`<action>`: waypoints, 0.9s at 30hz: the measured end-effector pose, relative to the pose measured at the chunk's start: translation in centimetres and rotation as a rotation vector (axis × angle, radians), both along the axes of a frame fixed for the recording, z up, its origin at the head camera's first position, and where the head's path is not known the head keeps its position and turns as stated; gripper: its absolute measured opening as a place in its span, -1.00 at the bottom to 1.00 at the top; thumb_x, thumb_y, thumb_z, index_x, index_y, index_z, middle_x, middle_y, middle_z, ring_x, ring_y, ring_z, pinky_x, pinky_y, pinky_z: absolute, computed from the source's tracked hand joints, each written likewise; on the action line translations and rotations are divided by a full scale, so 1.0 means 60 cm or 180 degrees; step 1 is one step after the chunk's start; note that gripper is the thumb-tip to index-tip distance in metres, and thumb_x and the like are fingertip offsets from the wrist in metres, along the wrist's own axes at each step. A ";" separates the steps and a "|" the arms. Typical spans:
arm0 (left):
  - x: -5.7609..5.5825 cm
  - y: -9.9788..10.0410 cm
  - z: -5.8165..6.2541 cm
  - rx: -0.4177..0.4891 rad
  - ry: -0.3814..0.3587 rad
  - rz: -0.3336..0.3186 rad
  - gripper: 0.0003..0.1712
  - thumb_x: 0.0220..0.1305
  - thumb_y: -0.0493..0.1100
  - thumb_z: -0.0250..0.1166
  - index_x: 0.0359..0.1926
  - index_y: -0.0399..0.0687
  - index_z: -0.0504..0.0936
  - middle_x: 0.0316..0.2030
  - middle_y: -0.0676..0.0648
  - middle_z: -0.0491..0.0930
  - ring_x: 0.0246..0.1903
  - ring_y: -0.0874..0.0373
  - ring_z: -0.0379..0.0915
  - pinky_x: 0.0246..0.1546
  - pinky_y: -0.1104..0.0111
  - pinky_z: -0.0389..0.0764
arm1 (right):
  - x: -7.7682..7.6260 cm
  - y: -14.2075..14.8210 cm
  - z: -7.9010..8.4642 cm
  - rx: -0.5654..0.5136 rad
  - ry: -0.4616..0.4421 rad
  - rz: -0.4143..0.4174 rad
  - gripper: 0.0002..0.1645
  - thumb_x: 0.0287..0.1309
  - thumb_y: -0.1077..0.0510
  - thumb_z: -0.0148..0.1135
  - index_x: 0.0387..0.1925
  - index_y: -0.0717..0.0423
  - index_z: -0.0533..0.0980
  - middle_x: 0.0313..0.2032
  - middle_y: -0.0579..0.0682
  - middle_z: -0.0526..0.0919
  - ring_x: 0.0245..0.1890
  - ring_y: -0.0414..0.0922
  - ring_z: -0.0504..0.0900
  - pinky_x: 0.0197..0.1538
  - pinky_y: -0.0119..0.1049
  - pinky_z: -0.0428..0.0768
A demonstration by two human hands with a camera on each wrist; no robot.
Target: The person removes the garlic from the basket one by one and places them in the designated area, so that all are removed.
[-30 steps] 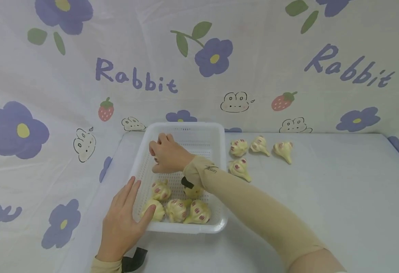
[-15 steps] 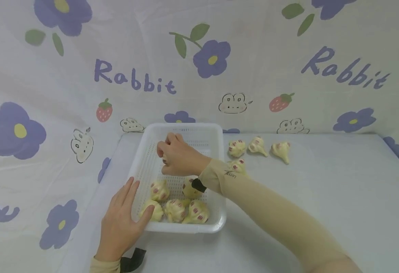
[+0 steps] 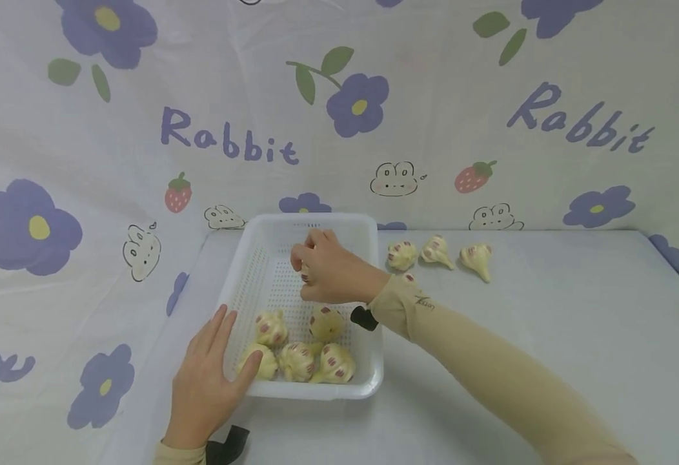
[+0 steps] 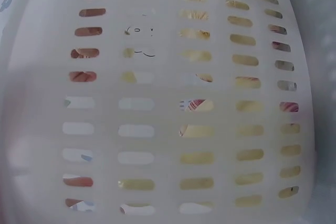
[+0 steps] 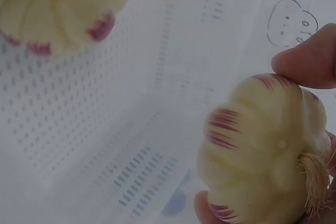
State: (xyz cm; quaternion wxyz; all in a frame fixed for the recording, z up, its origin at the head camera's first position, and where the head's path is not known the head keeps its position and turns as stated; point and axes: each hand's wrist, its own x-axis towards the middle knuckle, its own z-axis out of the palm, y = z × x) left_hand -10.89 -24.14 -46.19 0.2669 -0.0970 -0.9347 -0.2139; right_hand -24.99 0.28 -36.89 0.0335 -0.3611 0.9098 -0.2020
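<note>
In the head view my right hand (image 3: 339, 268) is over the back part of a white perforated plastic basket (image 3: 372, 290), gripping a garlic bulb. The right wrist view shows this garlic bulb (image 5: 257, 145), pale with purple streaks and a tuft of roots, between thumb and fingers. My left hand (image 3: 208, 378) lies along the basket's front left corner with straight fingers, its thumb reaching over the rim. Inside the basket's front half sit several more garlic bulbs (image 3: 335, 363). Through the slots of the basket wall (image 4: 105, 116), the left wrist view shows pale bulbs.
On the table (image 3: 537, 310), right of the basket, lie more garlic bulbs: one close to the rim (image 3: 402, 256), one beside it (image 3: 437, 252) and one farther right (image 3: 477, 261). Another peeks out behind the right sleeve (image 3: 461, 342). A printed cloth (image 3: 432, 116) hangs behind.
My right hand has moved to the right across the basket, still holding the garlic bulb. Its sleeve now covers most of the nearest bulb on the table. The left hand has stayed in place.
</note>
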 end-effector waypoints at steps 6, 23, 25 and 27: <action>0.000 0.000 -0.001 0.0002 -0.0059 0.0030 -0.12 0.17 0.11 0.44 0.43 -0.20 0.46 0.45 -0.24 0.43 0.33 -0.29 0.43 0.11 -0.28 0.59 | 0.002 0.039 0.006 -0.0184 -0.0027 -0.0136 -0.70 0.08 0.26 0.28 -0.12 -0.01 0.50 -0.06 0.01 0.35 0.04 -0.01 0.26 -0.05 -0.23 0.50; 0.001 0.004 0.001 0.0056 0.0053 -0.0021 -0.13 0.15 0.09 0.45 0.42 -0.22 0.48 0.44 -0.25 0.44 0.32 -0.30 0.43 0.14 -0.26 0.56 | 0.012 0.137 -0.003 -0.0483 0.0157 -0.0414 -0.68 0.05 0.25 0.26 -0.12 -0.04 0.51 -0.03 0.05 0.40 0.08 0.06 0.31 -0.07 -0.10 0.50; 0.002 0.005 0.002 0.0064 0.0046 -0.0020 -0.13 0.15 0.08 0.45 0.42 -0.22 0.48 0.44 -0.25 0.44 0.32 -0.30 0.43 0.16 -0.26 0.56 | 0.013 0.146 -0.005 -0.0484 0.0206 -0.0464 -0.69 0.03 0.26 0.26 -0.13 -0.02 0.51 -0.04 0.06 0.41 0.06 0.07 0.32 -0.08 -0.10 0.50; 0.002 0.007 0.002 0.0072 0.0045 -0.0021 -0.13 0.14 0.07 0.45 0.42 -0.23 0.48 0.43 -0.26 0.45 0.32 -0.30 0.43 0.17 -0.25 0.55 | 0.014 0.157 -0.006 -0.0462 0.0276 -0.0486 -0.70 0.02 0.28 0.26 -0.15 0.00 0.52 -0.06 0.08 0.42 0.05 0.08 0.33 -0.06 -0.10 0.49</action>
